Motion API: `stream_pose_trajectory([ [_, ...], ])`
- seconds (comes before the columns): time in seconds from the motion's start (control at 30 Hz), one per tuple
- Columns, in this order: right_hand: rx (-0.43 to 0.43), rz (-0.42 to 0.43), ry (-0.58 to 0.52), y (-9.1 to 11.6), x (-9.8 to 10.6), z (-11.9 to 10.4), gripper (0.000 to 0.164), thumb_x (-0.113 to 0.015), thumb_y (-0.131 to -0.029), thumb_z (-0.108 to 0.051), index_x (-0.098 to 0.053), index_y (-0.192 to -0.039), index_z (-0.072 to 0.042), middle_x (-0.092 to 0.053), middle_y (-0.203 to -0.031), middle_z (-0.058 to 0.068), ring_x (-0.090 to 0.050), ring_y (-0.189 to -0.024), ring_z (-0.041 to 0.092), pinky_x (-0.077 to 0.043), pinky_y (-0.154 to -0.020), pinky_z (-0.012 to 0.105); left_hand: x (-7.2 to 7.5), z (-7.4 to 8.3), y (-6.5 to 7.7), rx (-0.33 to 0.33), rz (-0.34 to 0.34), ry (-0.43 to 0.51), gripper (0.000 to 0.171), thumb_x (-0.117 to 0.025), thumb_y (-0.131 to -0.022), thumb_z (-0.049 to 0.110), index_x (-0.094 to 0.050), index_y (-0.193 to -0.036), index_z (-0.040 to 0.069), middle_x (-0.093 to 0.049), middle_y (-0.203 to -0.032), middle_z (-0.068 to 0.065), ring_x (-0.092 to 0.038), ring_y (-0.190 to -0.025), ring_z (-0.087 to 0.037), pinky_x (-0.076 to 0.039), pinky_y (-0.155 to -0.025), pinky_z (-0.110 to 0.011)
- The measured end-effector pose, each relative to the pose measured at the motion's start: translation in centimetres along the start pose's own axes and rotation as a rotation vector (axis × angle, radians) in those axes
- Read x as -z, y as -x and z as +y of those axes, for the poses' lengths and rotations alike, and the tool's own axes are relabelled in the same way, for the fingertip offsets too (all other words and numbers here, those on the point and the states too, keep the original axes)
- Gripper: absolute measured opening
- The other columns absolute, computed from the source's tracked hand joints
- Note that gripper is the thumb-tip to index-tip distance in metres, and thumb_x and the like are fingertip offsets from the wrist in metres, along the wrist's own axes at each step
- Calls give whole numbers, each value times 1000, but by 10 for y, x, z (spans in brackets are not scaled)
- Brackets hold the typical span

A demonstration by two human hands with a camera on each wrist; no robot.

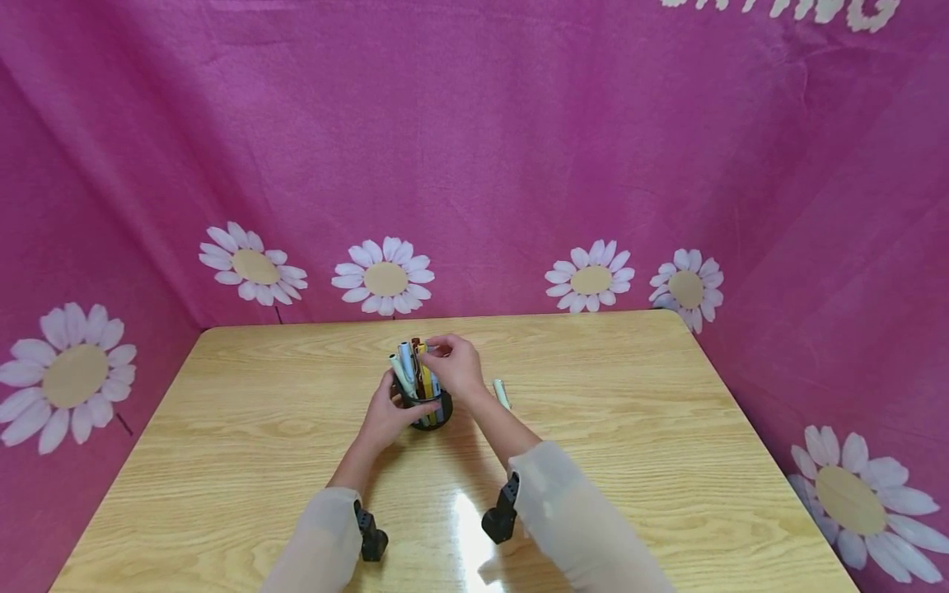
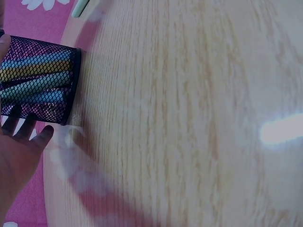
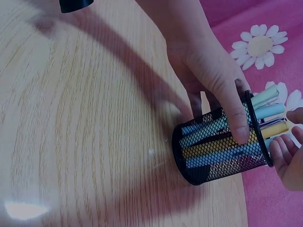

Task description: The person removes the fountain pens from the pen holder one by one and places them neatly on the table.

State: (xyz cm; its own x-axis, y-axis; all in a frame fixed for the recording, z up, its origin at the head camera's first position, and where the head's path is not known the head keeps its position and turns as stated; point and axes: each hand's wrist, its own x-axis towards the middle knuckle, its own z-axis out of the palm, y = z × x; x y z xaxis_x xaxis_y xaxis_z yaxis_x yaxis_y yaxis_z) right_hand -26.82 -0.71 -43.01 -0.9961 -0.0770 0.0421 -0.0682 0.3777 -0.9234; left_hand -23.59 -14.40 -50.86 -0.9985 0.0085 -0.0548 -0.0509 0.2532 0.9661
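Note:
A black mesh pen cup [image 3: 213, 151] stands upright on the table, filled with several pens. Light green, light blue, yellow and dark red ones stick out above its rim. My left hand [image 1: 388, 417] holds the cup from the left, thumb across the front and fingers round the far side. At the pen tops is my right hand [image 1: 455, 368], with bent fingers close to the yellow pen [image 1: 425, 375] and a light blue pen [image 1: 436, 385]. Whether it pinches one of them is hidden. A light green pen [image 1: 501, 393] lies on the table right of the cup.
The wooden table [image 1: 630, 428] reaches back to a pink cloth [image 1: 482, 165] printed with daisies, which also hangs at both sides. Black wrist cameras [image 1: 500, 515] sit on both sleeves. A bright reflection shows on the table's near part.

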Motion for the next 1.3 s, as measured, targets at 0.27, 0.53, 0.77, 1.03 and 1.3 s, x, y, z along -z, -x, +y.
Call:
stream_pose_trajectory([
  [0.27, -26, -21, -14, 1, -4, -1, 27, -69, -84, -17, -66, -107, -4, -65, -91, 11, -59, -79, 17, -49, -62, 21, 3, 10, 5, 8, -16, 0, 87, -80, -75, 24, -26, -143, 13, -40, -143, -15, -38, -133, -32, -31, -110, -52],
  [0.53, -31, -4, 12, 0, -6, -1, 29, -70, -83, -17, -66, -109, -5, -66, -91, 12, -60, -79, 17, -48, -60, 20, 4, 33, 18, 6, -33, -21, 83, -74, -80, 16, -23, -144, 4, -38, -143, -21, -37, -131, -37, -32, -108, -54],
  [0.77, -42, 7, 34, -1, -9, -1, 30, -69, -83, -17, -65, -110, -5, -65, -89, 11, -56, -72, 14, -45, -56, 19, 2, 6, 3, 0, -21, -8, 87, -79, -76, 26, -25, -144, 13, -38, -143, -15, -37, -132, -34, -33, -109, -53],
  [1.03, -31, 0, 51, 0, -9, -1, 31, -69, -83, -16, -64, -112, -6, -63, -84, 8, -53, -67, 12, -43, -55, 19, 1, 0, 1, 15, -1, -26, 91, -80, -73, 33, -25, -144, 18, -39, -143, -11, -37, -133, -34, -37, -107, -51],
  [1.3, -15, 8, 73, 0, -10, -3, 31, -69, -83, -14, -63, -112, -6, -63, -81, 7, -51, -66, 11, -42, -54, 19, 1, -1, -1, 1, -11, -11, 88, -80, -74, 29, -27, -143, 17, -38, -144, -11, -37, -133, -34, -34, -109, -52],
])
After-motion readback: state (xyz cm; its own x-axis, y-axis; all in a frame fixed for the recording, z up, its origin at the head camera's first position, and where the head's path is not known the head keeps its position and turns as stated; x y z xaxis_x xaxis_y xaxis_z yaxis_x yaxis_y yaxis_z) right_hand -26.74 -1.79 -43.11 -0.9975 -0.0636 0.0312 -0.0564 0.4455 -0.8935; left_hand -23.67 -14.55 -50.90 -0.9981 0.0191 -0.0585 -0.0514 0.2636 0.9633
